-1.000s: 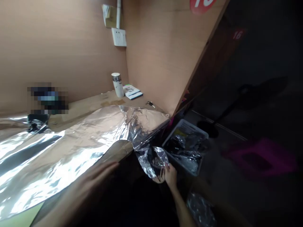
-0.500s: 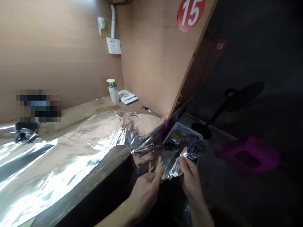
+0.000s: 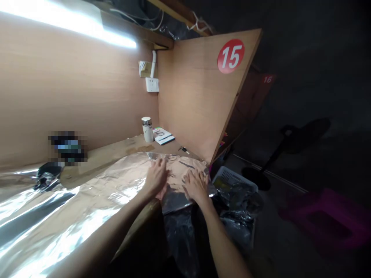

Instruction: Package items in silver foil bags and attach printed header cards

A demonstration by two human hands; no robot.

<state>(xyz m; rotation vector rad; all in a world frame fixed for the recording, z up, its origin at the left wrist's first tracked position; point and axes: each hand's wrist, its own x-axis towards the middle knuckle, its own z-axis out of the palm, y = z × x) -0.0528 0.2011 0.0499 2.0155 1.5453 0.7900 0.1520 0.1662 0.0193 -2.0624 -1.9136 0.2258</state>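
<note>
Our left hand (image 3: 156,178) and right hand (image 3: 196,186) lay open, palms down, pressing crumpled aluminium foil (image 3: 176,164) onto the counter (image 3: 110,154), near a plastic basket (image 3: 232,178).

Item: alum. foil sheet (image 3: 87,193), lg., crinkled, shiny, laid flat on wood counter (image 3: 113,154), end draped over front edge. L hand (image 3: 156,178) pressed palm-down on foil nr. partition corner. R hand (image 3: 197,186) placed likewise just beside it, fingers (image 3: 193,179) spread on foil.
</note>
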